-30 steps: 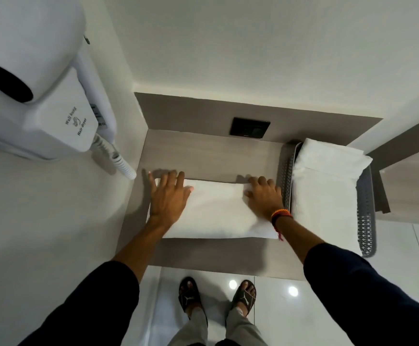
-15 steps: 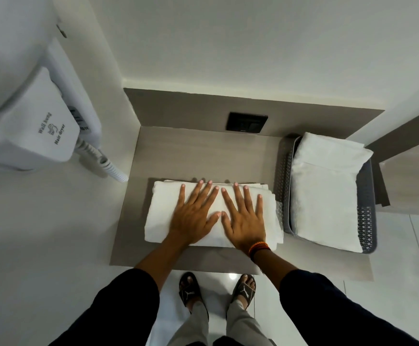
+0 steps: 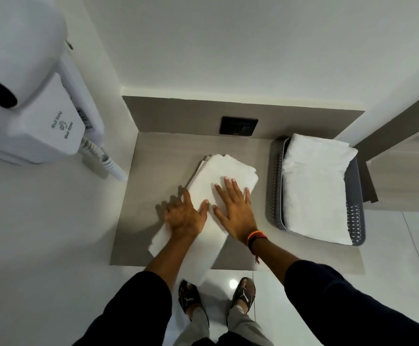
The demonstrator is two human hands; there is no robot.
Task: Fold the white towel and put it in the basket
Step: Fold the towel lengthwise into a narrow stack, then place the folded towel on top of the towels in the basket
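Observation:
The white towel (image 3: 228,173) lies folded into a long strip on the grey counter (image 3: 158,156), slanting from near left to far right. My left hand (image 3: 186,216) presses on its near left part, fingers spread and blurred. My right hand (image 3: 235,208) lies flat on the towel's middle, fingers spread, with orange and black bands at the wrist. The grey perforated basket (image 3: 273,186) stands just right of the towel and holds another folded white towel (image 3: 315,191).
A white wall-hung hair dryer (image 3: 33,101) with a coiled cord (image 3: 106,163) juts out at the left. A black socket plate (image 3: 238,126) sits on the back panel. Below the counter edge are my sandalled feet (image 3: 215,295) on glossy floor tiles.
The towel has turned from lying crosswise to slanting toward the far right, and looks narrower. Both hands shifted with it; the left hand slid to the towel's near left end.

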